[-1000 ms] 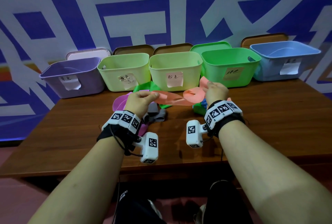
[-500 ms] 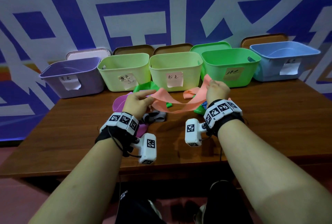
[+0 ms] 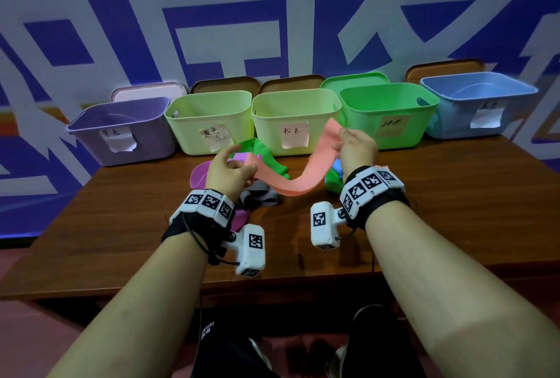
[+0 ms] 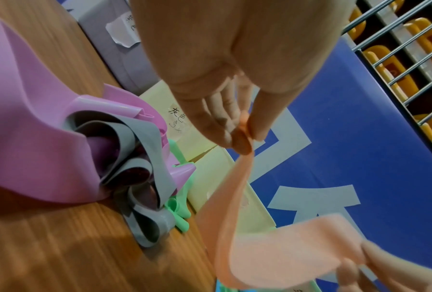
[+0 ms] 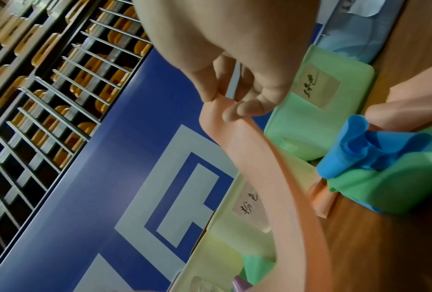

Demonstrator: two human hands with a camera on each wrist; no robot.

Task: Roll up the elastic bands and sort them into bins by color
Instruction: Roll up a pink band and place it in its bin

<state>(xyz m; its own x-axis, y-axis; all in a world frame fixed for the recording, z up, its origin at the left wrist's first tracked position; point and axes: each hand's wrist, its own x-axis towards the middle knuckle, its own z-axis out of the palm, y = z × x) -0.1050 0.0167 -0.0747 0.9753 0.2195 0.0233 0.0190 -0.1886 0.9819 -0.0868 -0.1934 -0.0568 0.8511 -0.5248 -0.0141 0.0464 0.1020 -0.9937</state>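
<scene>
A salmon-pink elastic band [image 3: 306,176] hangs in a sagging strip above the table between my two hands. My left hand [image 3: 230,170] pinches its left end [image 4: 244,136] with thumb and fingers. My right hand [image 3: 356,147] pinches the other end [image 5: 224,110] higher up, in front of the green bin. Under the band lies a tangle of loose bands: purple [image 4: 34,150], grey [image 4: 144,199], green [image 3: 266,155] and blue [image 5: 369,146]. Another pink band [image 5: 410,106] lies by the blue one.
Five labelled bins stand in a row at the back of the wooden table [image 3: 454,195]: purple [image 3: 121,132], pale green [image 3: 209,120], pale yellow [image 3: 295,118], green [image 3: 388,114], blue [image 3: 478,105]. Lids lean behind them against a blue-and-white wall.
The pink band has been lifted off the pile and pulled out longer. My right hand rose and moved right with its end; the left hand kept hold near the pile.
</scene>
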